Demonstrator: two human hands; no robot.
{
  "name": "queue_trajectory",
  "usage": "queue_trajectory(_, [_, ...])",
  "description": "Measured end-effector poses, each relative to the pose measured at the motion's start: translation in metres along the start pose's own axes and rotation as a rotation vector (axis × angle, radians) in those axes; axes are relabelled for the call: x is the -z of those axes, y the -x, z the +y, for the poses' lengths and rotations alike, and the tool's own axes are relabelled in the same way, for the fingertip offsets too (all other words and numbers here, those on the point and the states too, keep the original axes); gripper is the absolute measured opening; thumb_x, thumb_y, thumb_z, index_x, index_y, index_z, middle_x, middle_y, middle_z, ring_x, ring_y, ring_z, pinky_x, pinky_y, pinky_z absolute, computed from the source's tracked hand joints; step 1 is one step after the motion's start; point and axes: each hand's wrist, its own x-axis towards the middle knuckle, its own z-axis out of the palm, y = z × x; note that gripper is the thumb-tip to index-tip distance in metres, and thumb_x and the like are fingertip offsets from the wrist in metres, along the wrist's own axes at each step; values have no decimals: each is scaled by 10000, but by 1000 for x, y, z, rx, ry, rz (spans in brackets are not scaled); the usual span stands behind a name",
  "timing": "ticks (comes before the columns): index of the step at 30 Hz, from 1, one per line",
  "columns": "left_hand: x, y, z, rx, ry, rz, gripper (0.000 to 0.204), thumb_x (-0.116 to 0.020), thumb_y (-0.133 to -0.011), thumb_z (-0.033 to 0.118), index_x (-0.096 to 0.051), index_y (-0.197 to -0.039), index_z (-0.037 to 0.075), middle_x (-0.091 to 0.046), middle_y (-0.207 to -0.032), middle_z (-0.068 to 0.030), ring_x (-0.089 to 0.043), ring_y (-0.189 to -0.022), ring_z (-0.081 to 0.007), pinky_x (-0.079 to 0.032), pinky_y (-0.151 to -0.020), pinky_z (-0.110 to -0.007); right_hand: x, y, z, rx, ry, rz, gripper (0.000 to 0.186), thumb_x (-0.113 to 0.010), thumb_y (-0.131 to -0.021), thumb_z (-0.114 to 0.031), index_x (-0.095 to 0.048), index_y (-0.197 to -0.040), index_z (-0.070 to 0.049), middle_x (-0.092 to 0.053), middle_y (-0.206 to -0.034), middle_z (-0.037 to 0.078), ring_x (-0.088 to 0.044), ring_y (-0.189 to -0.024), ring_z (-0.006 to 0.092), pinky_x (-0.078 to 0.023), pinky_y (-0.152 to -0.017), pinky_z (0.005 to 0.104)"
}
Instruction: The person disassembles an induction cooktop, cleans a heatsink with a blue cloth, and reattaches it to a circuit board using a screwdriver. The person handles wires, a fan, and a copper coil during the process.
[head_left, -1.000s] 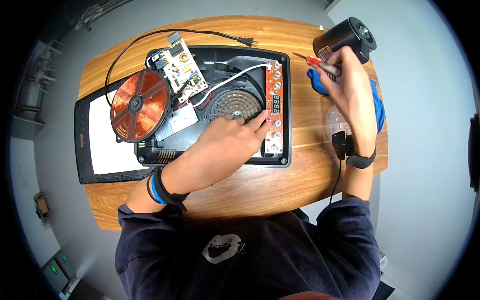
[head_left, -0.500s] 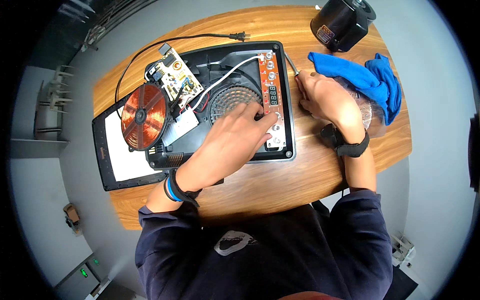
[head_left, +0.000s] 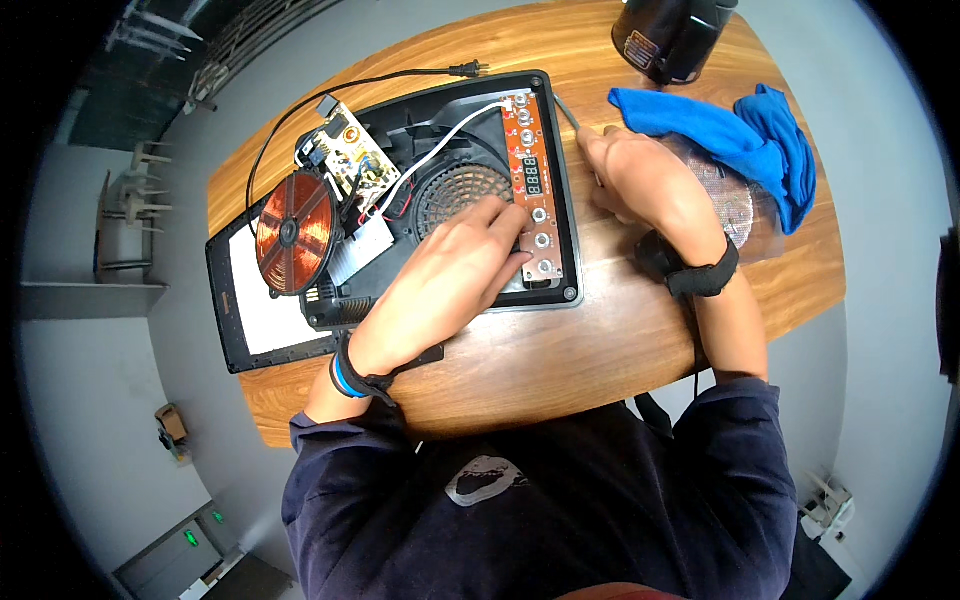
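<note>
A black induction cooker housing [head_left: 440, 295] lies opened on the wooden table. Along its right side runs a narrow orange control board [head_left: 526, 213] with round buttons and a small display. My left hand [head_left: 450, 258] reaches over the housing, its bent fingers closed at the board's left edge; the fingertips are partly hidden. To the right of the housing, my right hand [head_left: 640, 180] is closed round a screwdriver [head_left: 567, 112]. The shaft points away from me beside the housing's right edge, and the fingers cover the handle.
Left of the fan grille [head_left: 450, 195] sit a copper coil [head_left: 308, 225] and a cream circuit board [head_left: 362, 170], with wires between. A black power cord [head_left: 385, 74] curves behind. At right are a blue cloth [head_left: 690, 127], clear plastic wrap [head_left: 735, 195] and a black container [head_left: 660, 45].
My left fingers have drawn back left from the board's face to its left edge. The right hand still holds the screwdriver and has shifted slightly. The whole view has shifted a little.
</note>
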Motion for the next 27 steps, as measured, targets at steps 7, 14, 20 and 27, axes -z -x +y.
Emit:
queue_trajectory(7, [-8, 1, 1, 13, -14, 33, 232, -753, -1067, 110, -655, -1258, 22, -699, -1174, -218, -719, -1082, -505, -615, -887, -563, -1, -3, -1, 1, 7, 1, 346, -816, -901, -64, -676, -1195, 54, -777, -1007, 281, -780, -985, 459, -636, -849, 506])
queue_trajectory(14, [10, 20, 2, 11, -83, -24, 475, -768, -1068, 162, -599, -1494, 35, -697, -1402, -229, -705, -1264, -484, -617, -1034, -525, 11, -8, 2, -36, -63, -156, 279, -837, -971, -146, -690, -1155, 4, -786, -1039, 235, -764, -1030, 461, -620, -904, 523])
queue_trajectory(20, [59, 82, -38, 118, -373, 190, 674, -871, -993, 158, -601, -1607, 97, -571, -1685, -218, -551, -1573, -431, -481, -1291, -508, 40, -7, -28, 11, -104, 17, 415, -770, -1068, -202, -626, -1393, 13, -671, -1410, 305, -720, -1196, 519, -611, -999, 545])
queue_trajectory(27, [97, 159, -118, 577, -541, 75, 1058, -969, -921, 368, -387, -1803, 330, -184, -1879, -345, -218, -1683, -671, -372, -1359, -652, 39, -4, -81, 174, 5, -177, 571, -860, -1008, -397, -717, -1520, -190, -375, -1845, 220, -445, -1617, 571, -552, -1213, 624])
